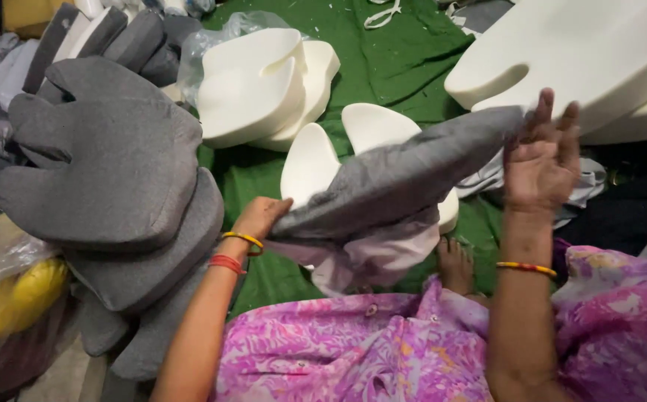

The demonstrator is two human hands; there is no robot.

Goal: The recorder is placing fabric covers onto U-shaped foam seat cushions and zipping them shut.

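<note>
Stretching across frame centre: soft grey fabric cover (405, 179), pale lining underneath, pulled over a smooth white foam cushion (319, 160) with rounded lobes. Long axis runs lower left to upper right. Left hand (260, 216) clamps the lower-left end; right hand (543, 160) grips the upper-right end, fingers up. Stack of grey covered cushions (107, 171) at left, green cloth (390, 59) beneath.

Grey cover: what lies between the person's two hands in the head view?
In the head view, the grey cover, half pulled over a white foam cushion, spans from the left hand to the right hand; green cloth lies beneath.
</note>
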